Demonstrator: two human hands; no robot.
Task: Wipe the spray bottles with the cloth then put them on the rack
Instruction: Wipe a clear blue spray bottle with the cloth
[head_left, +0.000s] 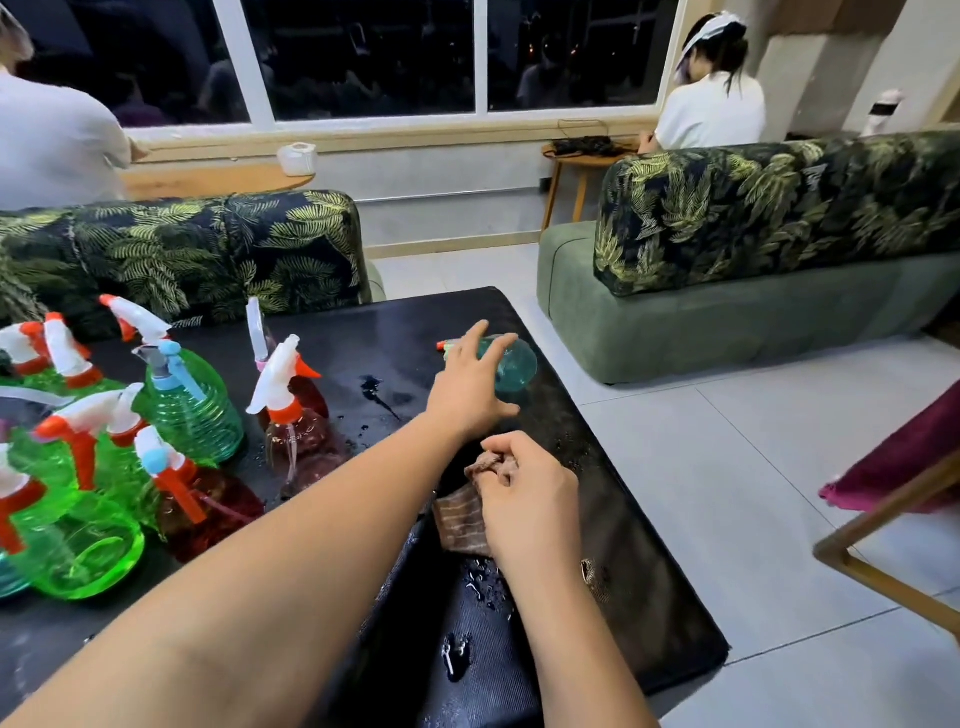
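While the left hand (470, 384) reached out over the black table (649, 597), its fingers were spread wide and nearly straight above a teal spray bottle (517, 366); whether they touched it could not be told. That bottle lay on its side near the table's far right edge, its orange-tipped head pointing left.

Right hand (530, 499): fingers curled tight round a bunched brown cloth (462, 519), just beside the left wrist. The two hands were near each other but apart.

Counts:
- Teal bottle lying alone: one.
- Cloth: one.
- Upright cluster on the table's left: at least three green bottles, among them a ribbed green bottle (197, 410) with a blue trigger, and at least two red-tinted bottles (298, 431). Trigger heads overlapped, so the full total was unreadable.
- Water droplets (480, 582): scattered patches on the table.
- Leaf-print sofas (208, 249): two.
- Other persons in white tops (717, 109): two, by the window.
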